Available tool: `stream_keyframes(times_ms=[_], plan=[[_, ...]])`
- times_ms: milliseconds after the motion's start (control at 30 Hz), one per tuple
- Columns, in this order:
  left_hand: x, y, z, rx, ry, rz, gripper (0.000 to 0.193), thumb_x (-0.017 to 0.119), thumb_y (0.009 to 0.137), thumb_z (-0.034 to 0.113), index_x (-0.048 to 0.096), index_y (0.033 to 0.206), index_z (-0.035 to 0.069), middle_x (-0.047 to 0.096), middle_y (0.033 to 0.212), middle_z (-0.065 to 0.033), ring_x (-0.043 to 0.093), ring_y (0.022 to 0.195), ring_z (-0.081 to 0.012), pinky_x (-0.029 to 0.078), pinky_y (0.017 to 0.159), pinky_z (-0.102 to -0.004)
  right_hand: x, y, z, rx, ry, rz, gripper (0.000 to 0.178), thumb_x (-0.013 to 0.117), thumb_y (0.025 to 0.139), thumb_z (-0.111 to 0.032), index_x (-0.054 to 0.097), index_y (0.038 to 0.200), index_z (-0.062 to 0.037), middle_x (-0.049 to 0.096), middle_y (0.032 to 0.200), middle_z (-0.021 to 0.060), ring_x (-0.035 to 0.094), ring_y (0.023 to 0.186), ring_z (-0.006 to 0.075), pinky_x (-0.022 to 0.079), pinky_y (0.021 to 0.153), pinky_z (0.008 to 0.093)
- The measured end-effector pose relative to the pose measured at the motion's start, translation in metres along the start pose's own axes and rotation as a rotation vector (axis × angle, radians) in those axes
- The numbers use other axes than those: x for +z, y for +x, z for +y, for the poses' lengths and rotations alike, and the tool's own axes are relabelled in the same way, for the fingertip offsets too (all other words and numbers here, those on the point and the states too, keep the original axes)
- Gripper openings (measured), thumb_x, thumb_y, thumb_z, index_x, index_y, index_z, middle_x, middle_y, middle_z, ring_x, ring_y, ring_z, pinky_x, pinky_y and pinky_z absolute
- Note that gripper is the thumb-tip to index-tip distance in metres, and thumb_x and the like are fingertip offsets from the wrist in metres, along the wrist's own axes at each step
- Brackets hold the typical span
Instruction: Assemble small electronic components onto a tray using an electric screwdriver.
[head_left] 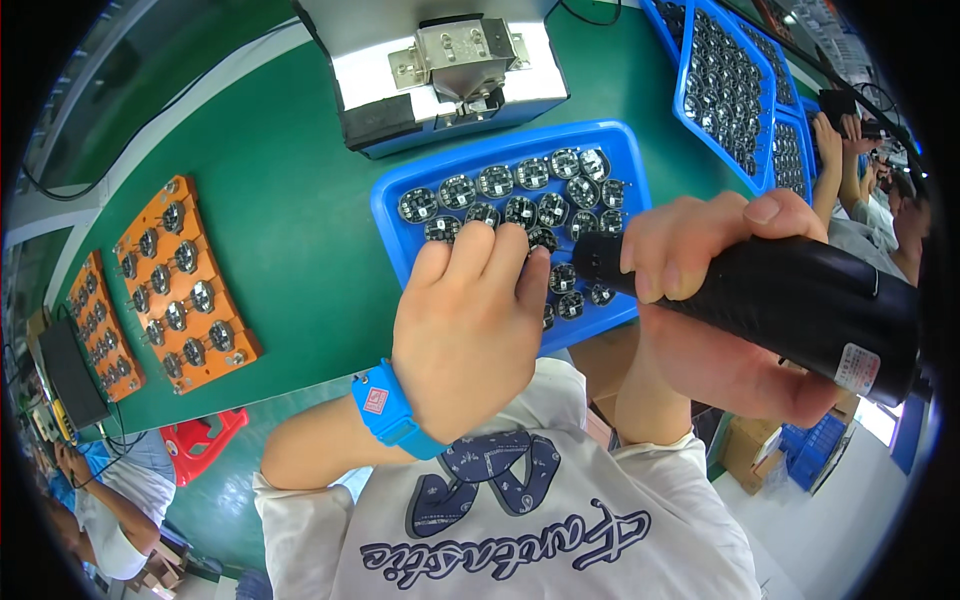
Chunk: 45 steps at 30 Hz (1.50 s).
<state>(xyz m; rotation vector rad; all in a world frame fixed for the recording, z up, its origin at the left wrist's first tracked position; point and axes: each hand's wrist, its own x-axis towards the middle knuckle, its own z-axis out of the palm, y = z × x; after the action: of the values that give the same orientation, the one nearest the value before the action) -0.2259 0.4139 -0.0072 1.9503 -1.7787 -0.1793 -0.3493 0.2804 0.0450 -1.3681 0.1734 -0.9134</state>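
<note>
A blue tray [388,210] on the green table holds rows of small round circuit boards with dark, shiny parts. My left hand [465,330], with a blue wrist strap [390,408], reaches over the tray's near side. Its fingers are bent and its thumb is drawn in beside them, at a round circuit board [541,239]; the hand partly hides their grip. Wrapped in my right hand [695,345] is a black electric screwdriver [790,290]. The tool lies nearly level over the tray's right side, its narrow nose pointing left toward the left fingertips.
Two orange fixture plates [213,318] with similar round parts lie at the left. A metal-fronted machine [465,75] stands behind the tray. More blue trays [690,90] full of parts sit at the far right. Other people work at both sides, near a red stool [205,440].
</note>
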Motion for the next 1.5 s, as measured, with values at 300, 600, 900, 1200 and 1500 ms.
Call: stream_keyframes(times_ms=[300, 600, 900, 1200, 1500], plan=[[0.0, -0.003, -0.002, -0.008, 0.008, -0.009, 0.045, 0.071, 0.075, 0.01, 0.078, 0.119, 0.009, 0.048, 0.095, -0.0066, 0.049, 0.09, -0.0266, 0.036, 0.073, -0.0399, -0.001, 0.001, 0.002, 0.022, 0.0, -0.034, 0.102, 0.05, 0.086, -0.087, 0.046, 0.14, -0.0003, 0.06, 0.087, 0.0142, 0.057, 0.069, 0.0263, 0.046, 0.064, 0.0425], [-0.001, 0.0, -0.002, -0.004, 0.028, -0.006, 0.041, 0.071, 0.078, 0.011, 0.079, 0.118, 0.008, 0.048, 0.094, -0.0062, 0.049, 0.09, -0.0263, 0.036, 0.073, -0.0397, -0.017, 0.001, 0.016, -0.07, 0.07, -0.149, 0.099, 0.062, 0.084, -0.085, 0.048, 0.133, 0.0002, 0.062, 0.088, 0.0156, 0.058, 0.069, 0.027, 0.047, 0.063, 0.0428], [0.003, 0.005, -0.003, 0.03, 0.016, 0.031, 0.029, 0.072, 0.082, 0.014, 0.079, 0.11, 0.007, 0.049, 0.093, -0.0055, 0.05, 0.092, -0.0253, 0.037, 0.075, -0.0387, -0.017, -0.001, 0.024, -0.148, 0.077, -0.191, 0.094, 0.071, 0.082, -0.081, 0.051, 0.125, 0.0003, 0.062, 0.086, 0.016, 0.059, 0.068, 0.0278, 0.048, 0.062, 0.0419], [0.001, 0.002, -0.003, 0.037, 0.041, -0.005, 0.033, 0.071, 0.077, 0.014, 0.079, 0.108, 0.004, 0.053, 0.096, -0.0061, 0.05, 0.096, -0.0253, 0.038, 0.077, -0.0393, -0.017, 0.019, -0.003, -0.079, -0.126, -0.225, 0.096, 0.064, 0.082, -0.087, 0.054, 0.128, -0.0024, 0.062, 0.081, 0.0098, 0.061, 0.066, 0.0257, 0.049, 0.059, 0.0418], [-0.005, -0.004, 0.001, 0.025, -0.107, 0.109, 0.029, 0.07, 0.074, 0.012, 0.075, 0.1, 0.0, 0.057, 0.095, -0.0078, 0.053, 0.091, -0.0262, 0.04, 0.075, -0.0392, 0.039, 0.093, 0.008, -0.274, -0.056, -0.353, 0.069, 0.044, 0.105, -0.057, 0.042, 0.139, 0.0026, 0.06, 0.07, 0.0164, 0.057, 0.053, 0.0253, 0.051, 0.055, 0.0444]])
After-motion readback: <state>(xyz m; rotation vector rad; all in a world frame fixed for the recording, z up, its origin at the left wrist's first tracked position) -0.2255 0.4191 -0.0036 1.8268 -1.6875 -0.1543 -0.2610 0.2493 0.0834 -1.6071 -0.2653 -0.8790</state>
